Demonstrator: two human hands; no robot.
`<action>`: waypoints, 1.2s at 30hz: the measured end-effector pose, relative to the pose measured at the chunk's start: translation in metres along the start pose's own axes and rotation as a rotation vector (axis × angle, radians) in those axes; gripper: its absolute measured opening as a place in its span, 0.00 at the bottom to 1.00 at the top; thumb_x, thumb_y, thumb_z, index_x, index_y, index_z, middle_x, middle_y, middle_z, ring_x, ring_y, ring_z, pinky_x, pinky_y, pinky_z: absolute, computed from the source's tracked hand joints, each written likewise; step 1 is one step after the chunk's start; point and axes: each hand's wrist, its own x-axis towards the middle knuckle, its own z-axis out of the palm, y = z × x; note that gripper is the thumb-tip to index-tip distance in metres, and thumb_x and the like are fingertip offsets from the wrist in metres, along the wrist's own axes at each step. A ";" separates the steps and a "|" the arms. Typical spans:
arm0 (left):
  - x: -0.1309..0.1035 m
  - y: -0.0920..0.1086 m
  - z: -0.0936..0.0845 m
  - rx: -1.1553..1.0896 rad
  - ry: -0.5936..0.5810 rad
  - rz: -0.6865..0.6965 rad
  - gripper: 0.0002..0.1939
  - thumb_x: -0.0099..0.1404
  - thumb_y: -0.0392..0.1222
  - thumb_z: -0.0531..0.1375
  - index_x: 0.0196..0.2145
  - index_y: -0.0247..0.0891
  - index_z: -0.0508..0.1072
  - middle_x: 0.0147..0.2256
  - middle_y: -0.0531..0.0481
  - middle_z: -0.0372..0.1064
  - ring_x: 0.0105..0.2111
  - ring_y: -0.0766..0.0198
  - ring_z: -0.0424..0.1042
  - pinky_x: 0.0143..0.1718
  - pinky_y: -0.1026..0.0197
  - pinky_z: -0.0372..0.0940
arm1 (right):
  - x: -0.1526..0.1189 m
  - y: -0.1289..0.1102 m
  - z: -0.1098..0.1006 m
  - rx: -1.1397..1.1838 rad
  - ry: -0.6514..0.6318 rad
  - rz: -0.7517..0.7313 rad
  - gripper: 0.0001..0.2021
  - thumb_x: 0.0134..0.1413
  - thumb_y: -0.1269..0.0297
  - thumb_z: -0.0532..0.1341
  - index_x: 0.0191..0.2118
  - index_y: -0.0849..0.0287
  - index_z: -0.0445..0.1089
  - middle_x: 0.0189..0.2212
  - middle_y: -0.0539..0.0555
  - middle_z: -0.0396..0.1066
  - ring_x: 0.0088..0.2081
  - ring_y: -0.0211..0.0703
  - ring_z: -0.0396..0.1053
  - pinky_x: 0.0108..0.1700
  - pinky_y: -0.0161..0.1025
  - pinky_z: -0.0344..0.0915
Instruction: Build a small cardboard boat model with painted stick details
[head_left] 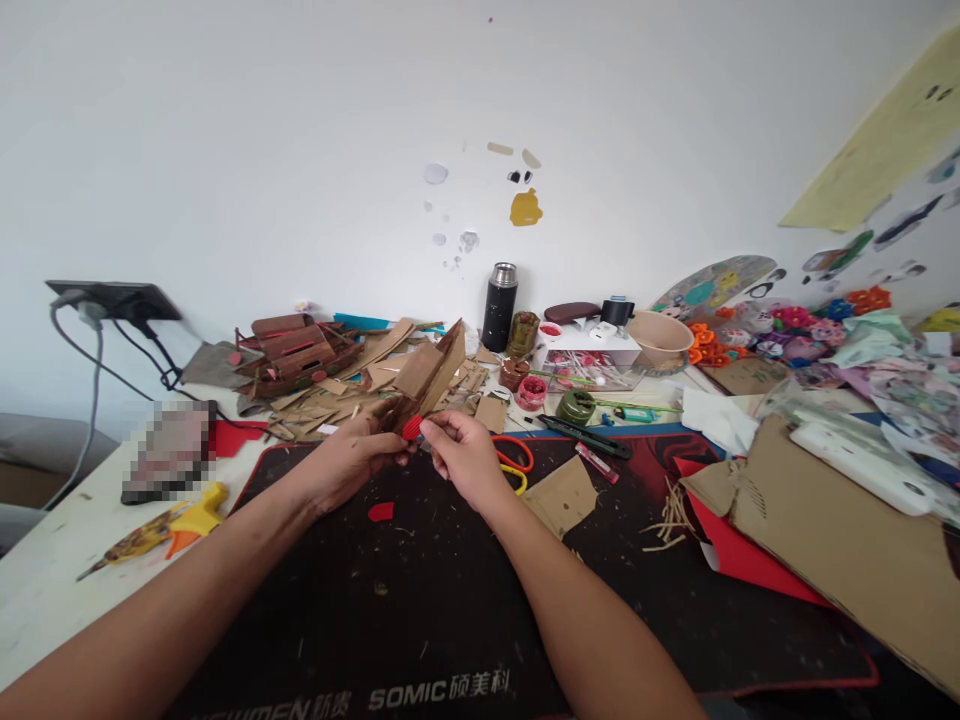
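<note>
So from my end the only proper lettering I can make out is on the dark desk mat [420, 600], right along its near edge. I get "SOMIC硕美科" [439, 689] in pale grey, super clear. Left of that there's "NEWMEN新贵" [271, 709], kinda dim, with the bottoms of the Latin letters cut off by my view. The black flask [500, 312] has some tiny white marks too, but they're way too small for me to read, sorry folks.

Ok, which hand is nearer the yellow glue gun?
Left. The left hand is right of the glue gun, holding brown cardboard; the right hand, pinching a red piece, is farther right.
</note>
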 end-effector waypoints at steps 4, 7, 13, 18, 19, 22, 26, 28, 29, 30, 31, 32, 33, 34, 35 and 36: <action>0.000 0.000 0.000 -0.036 -0.031 0.015 0.29 0.51 0.32 0.74 0.52 0.40 0.78 0.47 0.44 0.78 0.33 0.63 0.74 0.32 0.63 0.69 | -0.002 -0.001 -0.001 -0.059 0.021 -0.022 0.21 0.55 0.42 0.69 0.36 0.56 0.70 0.18 0.42 0.63 0.17 0.35 0.59 0.19 0.33 0.52; 0.000 0.000 -0.001 -0.053 -0.048 0.022 0.26 0.55 0.34 0.74 0.52 0.39 0.78 0.46 0.44 0.79 0.35 0.61 0.76 0.34 0.62 0.70 | -0.003 -0.002 0.000 -0.098 0.031 -0.040 0.20 0.56 0.43 0.68 0.36 0.55 0.70 0.18 0.43 0.64 0.18 0.36 0.60 0.20 0.33 0.53; 0.002 -0.002 -0.001 -0.093 -0.038 0.016 0.18 0.57 0.37 0.76 0.45 0.36 0.81 0.37 0.45 0.79 0.34 0.61 0.76 0.33 0.64 0.70 | -0.003 -0.001 0.000 -0.106 0.032 -0.048 0.18 0.58 0.44 0.67 0.37 0.55 0.70 0.18 0.43 0.64 0.18 0.35 0.58 0.20 0.33 0.54; 0.005 -0.001 0.003 -0.078 -0.033 0.048 0.18 0.54 0.34 0.77 0.43 0.36 0.81 0.38 0.46 0.80 0.33 0.63 0.75 0.33 0.65 0.69 | -0.004 0.000 0.001 -0.146 0.040 -0.064 0.18 0.58 0.45 0.67 0.37 0.55 0.70 0.20 0.44 0.65 0.19 0.36 0.60 0.21 0.33 0.54; 0.005 -0.002 0.003 -0.076 -0.028 0.047 0.18 0.54 0.34 0.77 0.42 0.35 0.81 0.38 0.46 0.80 0.32 0.63 0.75 0.33 0.64 0.69 | -0.004 0.000 0.001 -0.147 0.038 -0.067 0.17 0.59 0.45 0.67 0.37 0.55 0.70 0.21 0.44 0.65 0.19 0.36 0.60 0.21 0.33 0.55; 0.006 -0.004 0.003 -0.078 -0.017 0.042 0.15 0.55 0.36 0.76 0.40 0.35 0.81 0.35 0.46 0.79 0.32 0.62 0.75 0.32 0.64 0.69 | -0.005 0.000 0.002 -0.134 0.035 -0.073 0.18 0.58 0.44 0.67 0.37 0.54 0.70 0.21 0.45 0.66 0.19 0.36 0.61 0.21 0.33 0.55; 0.009 -0.008 0.002 -0.075 -0.011 0.046 0.11 0.55 0.39 0.76 0.34 0.33 0.82 0.32 0.45 0.78 0.31 0.62 0.75 0.30 0.65 0.69 | -0.006 -0.002 0.002 -0.127 0.031 -0.082 0.17 0.59 0.45 0.67 0.38 0.54 0.70 0.22 0.45 0.67 0.19 0.36 0.61 0.21 0.33 0.55; 0.010 -0.010 0.002 -0.067 -0.008 0.038 0.10 0.55 0.40 0.76 0.30 0.33 0.82 0.31 0.44 0.78 0.31 0.62 0.74 0.30 0.64 0.69 | -0.006 -0.004 0.003 -0.129 0.026 -0.083 0.17 0.60 0.46 0.66 0.38 0.55 0.70 0.22 0.45 0.67 0.19 0.36 0.60 0.21 0.33 0.55; 0.011 -0.010 0.001 -0.062 -0.004 0.036 0.10 0.54 0.41 0.76 0.29 0.33 0.82 0.31 0.43 0.78 0.31 0.62 0.74 0.30 0.64 0.69 | -0.006 -0.004 0.003 -0.129 0.026 -0.084 0.17 0.60 0.46 0.66 0.38 0.55 0.71 0.22 0.45 0.67 0.19 0.36 0.60 0.21 0.34 0.55; 0.011 -0.011 0.001 -0.061 -0.001 0.035 0.10 0.54 0.41 0.76 0.28 0.33 0.82 0.31 0.43 0.78 0.31 0.62 0.74 0.31 0.64 0.69 | -0.007 -0.005 0.003 -0.127 0.024 -0.083 0.17 0.60 0.45 0.66 0.38 0.55 0.71 0.22 0.45 0.67 0.20 0.36 0.60 0.22 0.34 0.56; 0.011 -0.011 0.000 -0.062 0.001 0.036 0.10 0.54 0.41 0.77 0.28 0.33 0.82 0.31 0.43 0.78 0.31 0.62 0.74 0.31 0.64 0.69 | -0.007 -0.006 0.003 -0.122 0.022 -0.081 0.17 0.60 0.45 0.67 0.38 0.55 0.71 0.22 0.45 0.66 0.20 0.36 0.60 0.22 0.34 0.56; 0.012 -0.010 0.000 -0.065 0.002 0.038 0.10 0.54 0.42 0.77 0.28 0.33 0.83 0.30 0.43 0.78 0.31 0.62 0.74 0.31 0.64 0.70 | -0.007 -0.006 0.003 -0.117 0.020 -0.076 0.18 0.59 0.44 0.67 0.37 0.55 0.71 0.21 0.45 0.66 0.20 0.37 0.61 0.22 0.34 0.56; 0.012 -0.010 -0.001 -0.071 0.004 0.041 0.10 0.54 0.42 0.77 0.29 0.33 0.83 0.30 0.43 0.78 0.31 0.62 0.73 0.31 0.64 0.70 | -0.007 -0.007 0.003 -0.111 0.020 -0.071 0.19 0.59 0.43 0.67 0.37 0.55 0.71 0.21 0.45 0.66 0.20 0.37 0.61 0.22 0.34 0.56; 0.011 -0.009 -0.001 -0.080 0.009 0.046 0.10 0.54 0.42 0.77 0.29 0.33 0.84 0.30 0.43 0.77 0.31 0.62 0.73 0.31 0.64 0.70 | -0.006 -0.008 0.002 -0.105 0.022 -0.064 0.20 0.59 0.42 0.67 0.36 0.55 0.71 0.21 0.45 0.65 0.20 0.37 0.61 0.22 0.34 0.56; 0.011 -0.008 -0.002 -0.090 0.016 0.052 0.10 0.54 0.43 0.77 0.29 0.34 0.84 0.30 0.44 0.77 0.31 0.62 0.73 0.31 0.64 0.70 | -0.006 -0.008 0.002 -0.097 0.026 -0.055 0.20 0.58 0.41 0.67 0.36 0.55 0.71 0.20 0.45 0.65 0.20 0.37 0.61 0.21 0.34 0.55; 0.010 -0.006 -0.002 -0.101 0.026 0.059 0.11 0.54 0.43 0.77 0.29 0.34 0.84 0.30 0.44 0.77 0.30 0.62 0.73 0.30 0.64 0.69 | -0.006 -0.009 0.001 -0.086 0.033 -0.049 0.21 0.58 0.40 0.67 0.36 0.55 0.71 0.19 0.45 0.64 0.19 0.37 0.60 0.21 0.34 0.54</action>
